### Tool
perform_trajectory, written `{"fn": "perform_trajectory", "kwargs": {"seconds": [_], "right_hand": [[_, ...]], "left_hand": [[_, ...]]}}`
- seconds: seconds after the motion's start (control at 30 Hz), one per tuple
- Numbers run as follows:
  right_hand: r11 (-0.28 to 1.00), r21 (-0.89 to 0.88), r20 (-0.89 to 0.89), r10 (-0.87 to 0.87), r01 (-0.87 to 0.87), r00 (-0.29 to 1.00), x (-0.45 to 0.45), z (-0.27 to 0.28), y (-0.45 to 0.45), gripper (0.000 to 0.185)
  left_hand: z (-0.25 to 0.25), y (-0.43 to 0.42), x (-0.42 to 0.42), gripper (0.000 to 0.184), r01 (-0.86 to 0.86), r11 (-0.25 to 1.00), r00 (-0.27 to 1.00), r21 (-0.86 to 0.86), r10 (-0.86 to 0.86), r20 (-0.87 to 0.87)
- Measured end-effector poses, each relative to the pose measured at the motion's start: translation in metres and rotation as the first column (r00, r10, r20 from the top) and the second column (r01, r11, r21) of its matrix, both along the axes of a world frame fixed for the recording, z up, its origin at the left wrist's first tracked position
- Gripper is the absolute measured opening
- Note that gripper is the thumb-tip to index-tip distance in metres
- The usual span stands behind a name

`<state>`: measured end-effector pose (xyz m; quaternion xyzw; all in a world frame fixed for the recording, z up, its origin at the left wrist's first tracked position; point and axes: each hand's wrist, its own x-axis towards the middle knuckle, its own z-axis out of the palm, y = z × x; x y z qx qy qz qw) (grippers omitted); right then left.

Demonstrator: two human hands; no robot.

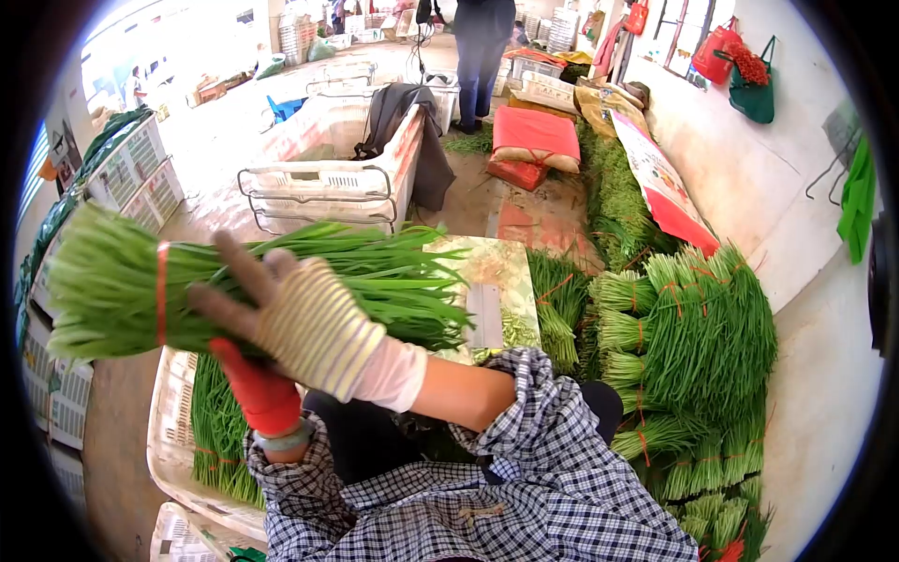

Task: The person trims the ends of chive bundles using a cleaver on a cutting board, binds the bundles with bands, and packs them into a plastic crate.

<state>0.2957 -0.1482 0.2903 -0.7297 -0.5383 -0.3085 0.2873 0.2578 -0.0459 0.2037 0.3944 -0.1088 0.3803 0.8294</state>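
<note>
A large bundle of long green stalks (pixel 375 272), bound near its left end by an orange band (pixel 163 292), is held up at the left. My right hand (pixel 290 309), in a striped glove, lies over the bundle with its fingers apart on the stalks. From below, my left hand (pixel 253 389), in a red glove, supports the bundle; its fingers are partly hidden. Beneath it, a white crate (pixel 170 440) holds more green bundles. In front of me is a board (pixel 510 267) with a flat metal plate (pixel 484 314) and cut bits on it.
Banded green bundles (pixel 712 328) are piled at the right along the wall. White crates (pixel 318 178) with a dark jacket (pixel 435 155) stand ahead, and more crates (pixel 140 169) line the left. A person (pixel 482 47) stands beyond, near a red-covered sack (pixel 536 136).
</note>
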Motion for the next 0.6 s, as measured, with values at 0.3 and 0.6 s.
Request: {"fn": "perform_trajectory", "kwargs": {"seconds": [0.3,0.6], "right_hand": [[0.848,-0.245,-0.114,0.456,-0.47,0.883,-0.039,-0.037,0.048,0.076],[0.863,-0.484,-0.188,0.061,-0.147,0.98,0.12,-0.223,0.094,0.067]], "left_hand": [[0.006,0.151,-0.131,0.056,-0.552,0.763,0.77,0.336,0.621,-0.146],[0.092,0.268,-0.231,0.078,-0.01,0.391,0.313,0.92,0.876,-0.368]]}}
